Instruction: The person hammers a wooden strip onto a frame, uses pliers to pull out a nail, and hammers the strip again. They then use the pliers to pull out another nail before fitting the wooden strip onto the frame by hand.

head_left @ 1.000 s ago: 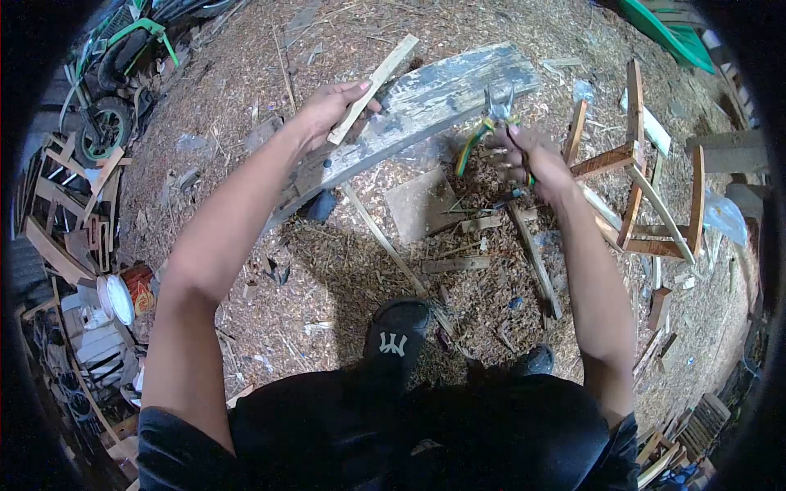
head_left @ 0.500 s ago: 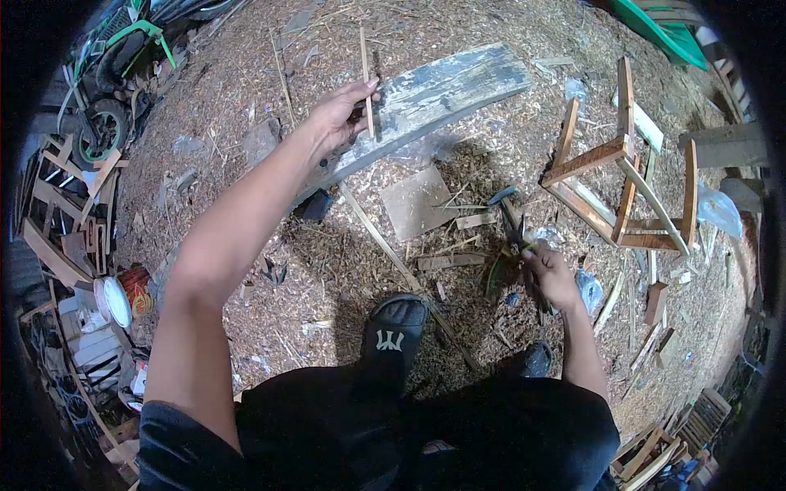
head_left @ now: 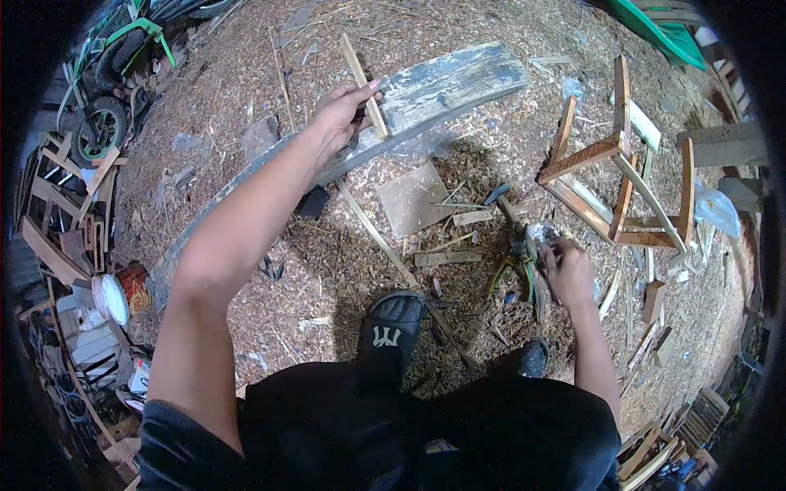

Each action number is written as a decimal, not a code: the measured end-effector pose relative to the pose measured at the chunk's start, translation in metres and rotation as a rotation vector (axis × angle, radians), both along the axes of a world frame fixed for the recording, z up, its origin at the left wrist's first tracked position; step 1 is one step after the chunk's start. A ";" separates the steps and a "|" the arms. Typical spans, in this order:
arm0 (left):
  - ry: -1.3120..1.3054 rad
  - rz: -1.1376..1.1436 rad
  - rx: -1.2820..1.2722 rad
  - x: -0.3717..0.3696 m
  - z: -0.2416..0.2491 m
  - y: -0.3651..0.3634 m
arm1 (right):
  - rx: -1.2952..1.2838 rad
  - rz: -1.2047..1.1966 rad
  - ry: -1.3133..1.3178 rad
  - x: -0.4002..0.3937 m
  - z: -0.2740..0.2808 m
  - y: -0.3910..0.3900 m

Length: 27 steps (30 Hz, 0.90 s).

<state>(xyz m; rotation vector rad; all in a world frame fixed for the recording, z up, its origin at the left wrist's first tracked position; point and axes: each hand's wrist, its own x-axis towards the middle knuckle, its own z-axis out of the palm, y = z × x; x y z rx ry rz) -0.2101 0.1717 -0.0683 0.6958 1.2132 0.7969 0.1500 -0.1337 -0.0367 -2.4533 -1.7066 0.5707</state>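
Note:
A thin wooden strip (head_left: pixel 354 61) is gripped in my left hand (head_left: pixel 340 114), its lower end against the weathered plank (head_left: pixel 450 80) on the ground. My right hand (head_left: pixel 570 272) is low at the right, fingers bent together over a shiny clear plastic bag (head_left: pixel 541 232); what they hold, if anything, is too small to make out. Just left of that hand lie pliers with yellow-green handles (head_left: pixel 513 266) and a hammer (head_left: pixel 508 206). A flat square piece of board (head_left: pixel 413 200) rests on the shavings between my hands.
A wooden frame with legs (head_left: pixel 585 157) stands at the right. Scrap wood (head_left: pixel 449 258) and a long thin strip (head_left: pixel 377 235) lie before my sandalled foot (head_left: pixel 391 323). A white lid (head_left: pixel 115 299), wood offcuts and a wheel (head_left: pixel 104 131) are at the left.
The strip in my left hand has tilted, its top swinging left. My right hand has moved slightly right, off the pliers, which now show more fully.

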 end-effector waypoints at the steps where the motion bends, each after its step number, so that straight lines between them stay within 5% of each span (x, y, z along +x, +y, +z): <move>1: -0.003 -0.001 0.001 0.002 0.002 -0.001 | -0.050 0.050 -0.037 0.002 0.000 0.008; 3: -0.016 0.019 0.009 0.005 0.009 -0.005 | -0.102 0.098 -0.075 -0.001 0.001 0.010; 7: -0.075 0.060 0.015 0.009 0.016 -0.014 | -0.661 0.109 -0.045 -0.025 -0.005 0.006; 8: -0.090 0.059 0.016 0.009 0.014 -0.013 | -0.662 0.109 -0.049 -0.025 -0.017 -0.009; 10: -0.109 0.054 0.015 0.010 0.012 -0.012 | -0.049 0.112 -0.064 -0.028 -0.039 -0.048; 11: -0.151 0.051 0.031 0.011 0.012 -0.011 | 0.013 0.102 -0.052 -0.027 -0.048 -0.058; 16: -0.194 0.043 0.080 0.022 0.019 -0.015 | 0.017 0.078 -0.028 -0.031 -0.063 -0.074; 19: -0.189 0.088 0.136 0.030 0.022 -0.017 | -0.328 -0.011 0.260 -0.042 -0.006 -0.028; 24: -0.131 0.084 0.200 0.045 0.039 -0.030 | -0.241 -0.020 0.467 -0.022 -0.017 -0.014; 26: -0.142 0.073 0.207 0.050 0.048 -0.036 | -0.100 0.093 0.983 -0.034 0.009 0.005; 27: -0.154 0.063 0.215 0.054 0.052 -0.040 | -0.100 0.086 0.980 -0.037 0.016 0.013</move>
